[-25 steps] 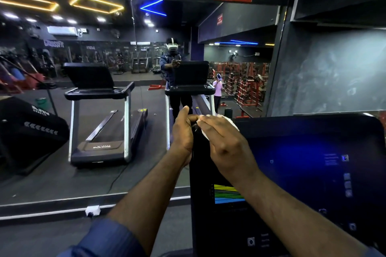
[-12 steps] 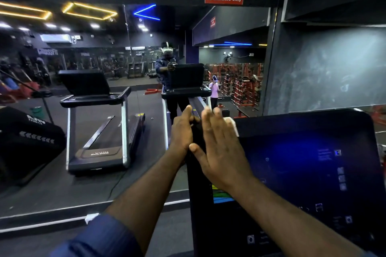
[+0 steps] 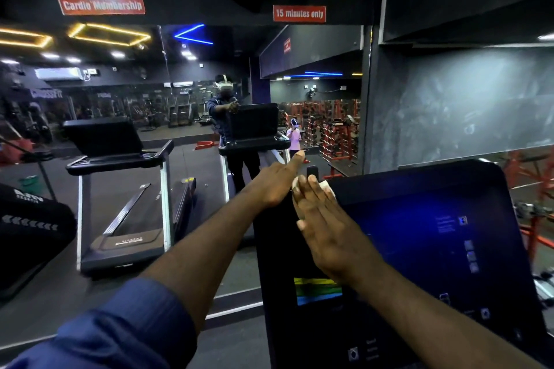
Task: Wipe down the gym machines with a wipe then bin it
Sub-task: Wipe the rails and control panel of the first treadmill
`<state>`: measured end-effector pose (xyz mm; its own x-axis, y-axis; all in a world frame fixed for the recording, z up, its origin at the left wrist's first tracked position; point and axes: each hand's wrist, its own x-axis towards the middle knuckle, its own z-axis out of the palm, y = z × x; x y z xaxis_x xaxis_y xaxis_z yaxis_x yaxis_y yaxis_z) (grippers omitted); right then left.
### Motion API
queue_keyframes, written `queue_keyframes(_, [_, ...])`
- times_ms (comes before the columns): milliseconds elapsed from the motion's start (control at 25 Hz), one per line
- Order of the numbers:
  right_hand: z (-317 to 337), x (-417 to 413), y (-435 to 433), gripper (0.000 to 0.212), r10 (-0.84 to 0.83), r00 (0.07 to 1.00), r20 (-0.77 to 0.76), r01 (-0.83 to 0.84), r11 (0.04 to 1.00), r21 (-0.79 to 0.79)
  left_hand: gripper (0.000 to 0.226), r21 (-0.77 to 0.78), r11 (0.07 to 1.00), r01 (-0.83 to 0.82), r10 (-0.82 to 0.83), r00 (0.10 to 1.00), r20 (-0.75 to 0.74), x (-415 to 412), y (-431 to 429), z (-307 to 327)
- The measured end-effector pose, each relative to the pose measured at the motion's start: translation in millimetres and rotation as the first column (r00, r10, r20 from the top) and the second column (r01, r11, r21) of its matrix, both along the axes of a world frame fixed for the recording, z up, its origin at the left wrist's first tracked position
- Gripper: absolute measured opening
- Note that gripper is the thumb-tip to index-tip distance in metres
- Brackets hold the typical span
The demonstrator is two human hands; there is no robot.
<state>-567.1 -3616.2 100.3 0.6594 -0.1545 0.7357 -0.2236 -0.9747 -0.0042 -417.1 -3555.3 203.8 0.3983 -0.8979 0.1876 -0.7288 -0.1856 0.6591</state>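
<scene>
Dim gym — mirrored wall (image 3: 192, 129), yellow ceiling lights (image 3: 109, 34), red signs (image 3: 299, 13) above.

Your left arm: a creased blue shirt sleeve (image 3: 120, 329) ended near the elbow; the left forearm (image 3: 204, 249) beyond it was bare. Your right forearm (image 3: 419, 308), left hand (image 3: 275, 186) and right hand (image 3: 323, 231) were bare too. Your far mirror reflection (image 3: 220, 117) showed a white headset (image 3: 224, 86), dark blue shirt, dark trousers (image 3: 245, 168).

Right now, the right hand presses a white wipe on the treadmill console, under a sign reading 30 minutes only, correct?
Almost. In the head view the sign reads 15 minutes only; the right hand does press the white wipe on the treadmill console.
</scene>
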Motion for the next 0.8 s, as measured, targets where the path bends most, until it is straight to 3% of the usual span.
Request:
queue_keyframes(120, [8.3,2.0,-7.7,0.054,-0.033,0.997,0.074,0.027,0.996,0.086,0.082,0.061,0.998,-0.011,0.008,0.999,0.033,-3.3,-0.3,5.4])
queue_keyframes(240, [8.6,3.5,-14.1,0.051,0.008,0.999,0.054,-0.008,1.000,-0.007,0.093,0.094,0.995,-0.024,0.019,0.998,0.055,-3.3,-2.4,6.8])
queue_keyframes(360, [18.8,-12.1,-31.7,0.048,-0.002,0.992,0.127,-0.013,0.993,0.120,0.097,0.121,0.993,-0.007,-0.010,0.991,0.136,-11.2,-3.3,12.6])
queue_keyframes(440, [17.7,-17.2,-37.5,0.044,-0.006,0.990,0.141,-0.003,0.998,0.064,0.100,0.151,0.988,-0.037,0.014,0.988,0.154,-17.1,-8.3,16.9])
queue_keyframes(560, [8.1,-21.2,-49.7,0.055,-0.071,0.994,0.085,0.075,0.996,-0.046,0.100,0.171,0.985,-0.027,-0.002,0.986,0.167,-25.0,-10.5,20.5])
queue_keyframes(640, [3.1,-22.1,-50.8,0.065,-0.181,0.974,0.138,0.173,0.983,0.065,0.097,0.163,0.987,-0.007,-0.026,0.981,0.194,-28.9,-11.3,20.1])
queue_keyframes(720, [-3.1,-22.5,-45.7,0.070,-0.150,0.980,0.134,0.137,0.985,0.106,0.097,0.165,0.986,0.005,-0.044,0.971,0.234,-31.5,-10.4,18.9])
queue_keyframes(800, [-1.3,-29.2,-47.5,0.062,-0.086,0.989,0.122,0.077,0.994,0.079,0.097,0.189,0.981,0.040,-0.086,0.966,0.243,-33.7,-8.4,18.3])
